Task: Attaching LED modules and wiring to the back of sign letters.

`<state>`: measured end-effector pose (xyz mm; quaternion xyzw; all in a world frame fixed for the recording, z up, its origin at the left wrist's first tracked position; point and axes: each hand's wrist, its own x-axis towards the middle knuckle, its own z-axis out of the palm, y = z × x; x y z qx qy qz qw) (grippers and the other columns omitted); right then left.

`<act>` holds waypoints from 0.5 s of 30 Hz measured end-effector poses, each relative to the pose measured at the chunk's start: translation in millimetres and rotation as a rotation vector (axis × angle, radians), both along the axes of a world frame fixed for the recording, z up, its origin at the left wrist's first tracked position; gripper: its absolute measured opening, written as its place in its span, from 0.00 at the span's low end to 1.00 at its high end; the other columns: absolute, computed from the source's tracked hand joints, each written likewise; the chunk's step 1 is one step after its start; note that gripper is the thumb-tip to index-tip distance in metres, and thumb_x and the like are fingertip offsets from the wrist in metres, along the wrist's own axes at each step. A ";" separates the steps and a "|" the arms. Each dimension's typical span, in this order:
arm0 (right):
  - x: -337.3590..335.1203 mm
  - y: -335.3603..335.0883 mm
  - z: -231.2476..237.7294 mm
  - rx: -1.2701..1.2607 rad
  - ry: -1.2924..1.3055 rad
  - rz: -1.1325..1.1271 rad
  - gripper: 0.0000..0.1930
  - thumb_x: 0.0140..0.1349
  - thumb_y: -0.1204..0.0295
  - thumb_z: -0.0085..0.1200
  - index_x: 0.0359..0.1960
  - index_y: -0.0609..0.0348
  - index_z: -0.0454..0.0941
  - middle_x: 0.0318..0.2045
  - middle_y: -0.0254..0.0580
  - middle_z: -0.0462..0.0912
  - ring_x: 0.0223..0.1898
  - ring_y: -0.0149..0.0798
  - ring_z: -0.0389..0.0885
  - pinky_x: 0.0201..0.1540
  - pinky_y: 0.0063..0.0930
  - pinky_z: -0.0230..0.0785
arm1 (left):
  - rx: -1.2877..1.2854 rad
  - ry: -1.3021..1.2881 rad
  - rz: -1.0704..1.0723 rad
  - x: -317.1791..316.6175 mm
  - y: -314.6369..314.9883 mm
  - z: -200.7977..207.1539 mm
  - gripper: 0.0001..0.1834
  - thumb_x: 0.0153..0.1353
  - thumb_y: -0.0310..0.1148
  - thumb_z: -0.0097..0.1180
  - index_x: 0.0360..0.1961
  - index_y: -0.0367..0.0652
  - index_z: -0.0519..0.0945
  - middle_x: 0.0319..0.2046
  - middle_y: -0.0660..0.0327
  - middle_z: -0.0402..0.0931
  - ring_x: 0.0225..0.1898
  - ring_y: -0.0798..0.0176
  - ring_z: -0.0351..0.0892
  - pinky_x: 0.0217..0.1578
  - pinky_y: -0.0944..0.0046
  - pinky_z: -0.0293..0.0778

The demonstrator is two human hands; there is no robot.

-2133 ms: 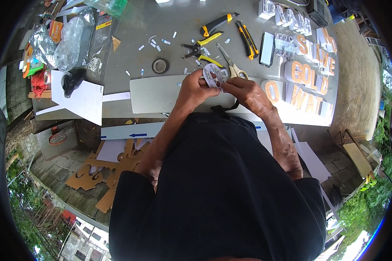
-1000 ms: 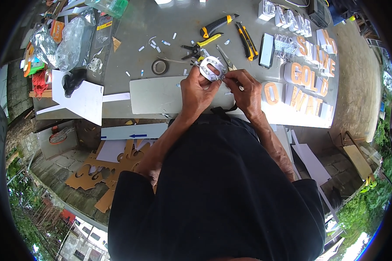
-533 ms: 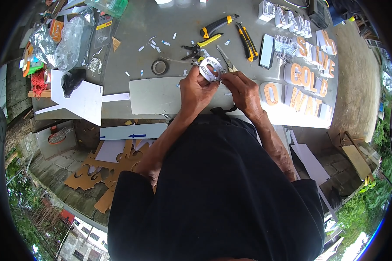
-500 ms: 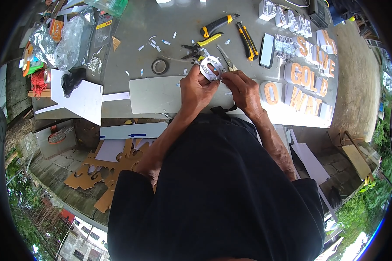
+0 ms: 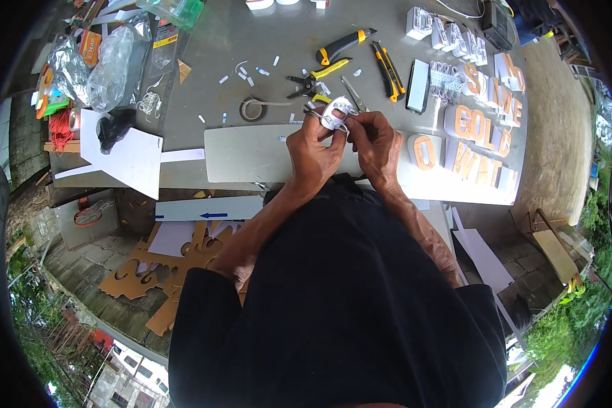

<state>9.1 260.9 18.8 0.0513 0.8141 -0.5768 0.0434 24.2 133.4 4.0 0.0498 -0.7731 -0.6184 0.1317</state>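
Note:
Raised over the table's near side is a small white letter-shaped shell (image 5: 336,113) with an opening through it. My left hand (image 5: 314,153) grips it from the left, fingers wrapped round its edge. Thin wire-like strands seem to stick out of it. My right hand (image 5: 378,144) is closed in a pinch at its right edge; whatever lies between those fingertips is too small to make out. Just beyond the hands lie yellow-and-black wire strippers (image 5: 311,85) and a pair of scissors (image 5: 353,93). A dark tape roll (image 5: 253,109) lies to the left, with a strip trailing toward my left hand.
Two yellow-and-black utility knives (image 5: 345,46) and a phone (image 5: 418,86) lie farther off. Rows of letter-shaped pieces (image 5: 470,121) fill the table's right. A pale flat panel (image 5: 245,155) lies in front of me. Plastic bags (image 5: 113,68) and white sheet scraps (image 5: 126,151) crowd the left.
The white shell has turned in my left hand, and my right hand has shifted slightly left. The tape roll has tilted, and its trailing strip now lies differently.

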 end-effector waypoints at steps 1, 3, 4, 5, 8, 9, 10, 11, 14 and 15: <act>-1.7 -1.1 0.6 -0.051 -0.056 -0.013 0.08 0.68 0.73 0.61 0.41 0.67 0.83 0.26 0.38 0.87 0.25 0.27 0.84 0.30 0.25 0.75 | -0.026 0.015 0.019 -1.2 -0.4 0.8 0.15 0.58 0.18 0.67 0.45 0.31 0.77 0.40 0.51 0.88 0.43 0.63 0.89 0.45 0.66 0.84; -3.0 -2.3 0.5 -0.104 -0.109 -0.025 0.08 0.69 0.73 0.60 0.42 0.68 0.83 0.26 0.38 0.87 0.26 0.27 0.84 0.30 0.24 0.75 | 0.029 0.027 0.020 -2.4 -3.6 -3.5 0.15 0.58 0.17 0.67 0.46 0.31 0.77 0.40 0.52 0.88 0.43 0.63 0.89 0.46 0.66 0.84; -1.7 -1.8 -1.1 -0.260 -0.082 -0.027 0.09 0.69 0.73 0.59 0.42 0.68 0.83 0.28 0.38 0.88 0.26 0.27 0.84 0.31 0.24 0.76 | 0.085 0.035 0.019 -4.5 -5.4 -3.6 0.15 0.58 0.16 0.66 0.46 0.31 0.77 0.41 0.52 0.88 0.44 0.63 0.89 0.46 0.66 0.84; -0.7 -1.4 -1.4 -0.417 -0.055 -0.028 0.09 0.69 0.73 0.59 0.43 0.68 0.83 0.29 0.38 0.88 0.27 0.27 0.84 0.31 0.24 0.76 | 0.084 0.039 0.016 -6.6 -6.9 -3.9 0.15 0.58 0.16 0.66 0.46 0.31 0.77 0.41 0.52 0.88 0.44 0.63 0.89 0.46 0.66 0.84; 2.3 -0.1 2.2 -0.362 0.011 -0.027 0.09 0.69 0.73 0.60 0.44 0.68 0.82 0.32 0.41 0.88 0.28 0.28 0.86 0.33 0.24 0.78 | 0.205 0.056 0.032 -10.0 -10.6 -3.6 0.15 0.59 0.15 0.66 0.47 0.31 0.77 0.41 0.52 0.88 0.44 0.62 0.88 0.47 0.66 0.83; 1.0 2.1 1.9 -0.363 0.013 -0.030 0.09 0.69 0.73 0.60 0.44 0.68 0.82 0.32 0.41 0.88 0.28 0.28 0.86 0.33 0.24 0.78 | 0.177 0.052 0.036 -10.1 -12.0 -3.3 0.16 0.59 0.16 0.66 0.47 0.31 0.77 0.41 0.52 0.88 0.44 0.62 0.88 0.48 0.66 0.83; 0.3 5.6 1.9 -0.182 0.060 0.036 0.10 0.67 0.74 0.61 0.45 0.67 0.82 0.33 0.43 0.88 0.29 0.30 0.86 0.33 0.24 0.78 | 0.150 0.047 0.041 -9.0 -12.6 -2.7 0.16 0.58 0.16 0.66 0.47 0.31 0.77 0.42 0.51 0.88 0.44 0.61 0.88 0.48 0.66 0.83; -0.2 7.6 1.8 -0.001 0.107 0.101 0.10 0.66 0.74 0.63 0.46 0.67 0.81 0.34 0.44 0.88 0.29 0.31 0.87 0.33 0.25 0.79 | 0.150 0.045 0.038 -8.0 -13.0 -2.3 0.16 0.58 0.16 0.66 0.47 0.31 0.77 0.42 0.51 0.88 0.44 0.61 0.88 0.48 0.66 0.83; -3.6 4.4 2.1 0.173 0.373 0.142 0.13 0.63 0.75 0.66 0.47 0.64 0.81 0.33 0.44 0.86 0.27 0.35 0.87 0.30 0.27 0.78 | 0.060 0.033 0.045 -7.5 -13.5 -2.3 0.16 0.58 0.16 0.67 0.47 0.31 0.78 0.42 0.52 0.88 0.44 0.62 0.89 0.48 0.66 0.83; -3.9 4.0 1.5 0.172 0.374 0.140 0.13 0.63 0.75 0.66 0.47 0.64 0.81 0.33 0.44 0.86 0.27 0.35 0.87 0.30 0.27 0.78 | 0.009 0.059 0.035 -7.3 -13.6 -2.3 0.17 0.58 0.17 0.67 0.48 0.31 0.78 0.41 0.52 0.88 0.44 0.62 0.89 0.48 0.66 0.83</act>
